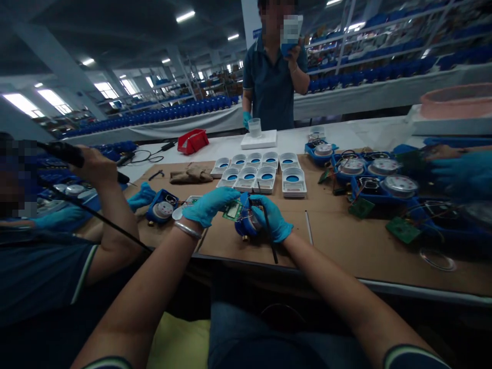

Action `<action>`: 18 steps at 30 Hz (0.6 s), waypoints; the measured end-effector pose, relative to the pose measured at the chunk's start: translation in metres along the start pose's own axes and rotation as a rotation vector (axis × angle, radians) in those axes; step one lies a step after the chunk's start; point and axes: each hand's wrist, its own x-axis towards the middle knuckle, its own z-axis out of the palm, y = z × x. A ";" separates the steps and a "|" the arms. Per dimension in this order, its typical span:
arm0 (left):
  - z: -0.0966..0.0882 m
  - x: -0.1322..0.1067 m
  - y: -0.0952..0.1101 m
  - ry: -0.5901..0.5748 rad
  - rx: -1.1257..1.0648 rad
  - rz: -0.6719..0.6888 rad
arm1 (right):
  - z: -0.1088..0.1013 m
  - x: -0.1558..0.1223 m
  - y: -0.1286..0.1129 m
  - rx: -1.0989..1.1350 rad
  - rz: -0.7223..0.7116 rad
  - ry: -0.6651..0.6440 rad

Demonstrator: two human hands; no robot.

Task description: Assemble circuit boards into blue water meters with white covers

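Observation:
Both my hands wear teal gloves and meet over the cardboard-covered table (pixel 346 241). My right hand (pixel 271 219) is wrapped round a blue water meter (pixel 245 221) and also grips a thin black tool that sticks down toward me. My left hand (pixel 210 204) pinches a small green circuit board (pixel 232 210) at the meter's left side. A silver bangle sits on my left wrist.
White meter covers with blue centres (pixel 261 174) lie in rows beyond my hands. More blue meters and green boards (pixel 378 179) crowd the right. A co-worker at left holds a black tool (pixel 73 156). A standing person (pixel 273 77) faces me. A red bin (pixel 192 141) sits behind.

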 end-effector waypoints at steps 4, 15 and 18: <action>-0.001 -0.020 -0.003 0.027 0.072 0.041 | 0.003 0.001 -0.004 0.013 0.001 0.014; -0.009 -0.014 -0.040 0.017 -0.138 0.163 | -0.002 0.010 -0.011 -0.142 -0.150 0.028; -0.008 -0.015 -0.042 0.029 -0.134 0.223 | -0.002 0.012 -0.014 -0.180 -0.194 0.011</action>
